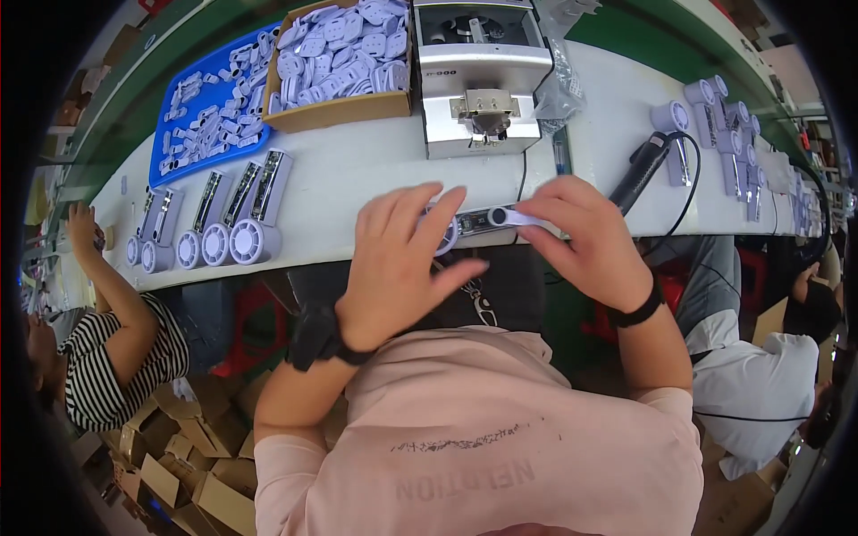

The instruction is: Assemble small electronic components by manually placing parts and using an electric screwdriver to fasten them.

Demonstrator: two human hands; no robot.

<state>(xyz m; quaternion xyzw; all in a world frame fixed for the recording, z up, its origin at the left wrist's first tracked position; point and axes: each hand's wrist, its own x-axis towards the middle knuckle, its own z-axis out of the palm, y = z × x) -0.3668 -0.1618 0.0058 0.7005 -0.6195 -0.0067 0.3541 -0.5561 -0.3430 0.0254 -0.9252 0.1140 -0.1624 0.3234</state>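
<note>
My left hand [398,263] lies over the round end of a lilac handheld fan body [487,220] at the near edge of the white workbench [357,170], fingers spread across it. My right hand [590,237] grips the other end of the same fan body, thumb and fingers pinching its handle part. The open middle of the body shows a dark circuit strip. A black electric screwdriver [642,168] lies on the bench just right of my right hand, its cable looping away.
A grey screw-feeder machine [478,76] stands behind my hands. A cardboard box [335,107] and a blue tray [210,112] hold lilac parts. Finished fan bodies lie at left [237,214] and right [715,121]. Seated people flank me, one striped [116,357], one in white [751,375].
</note>
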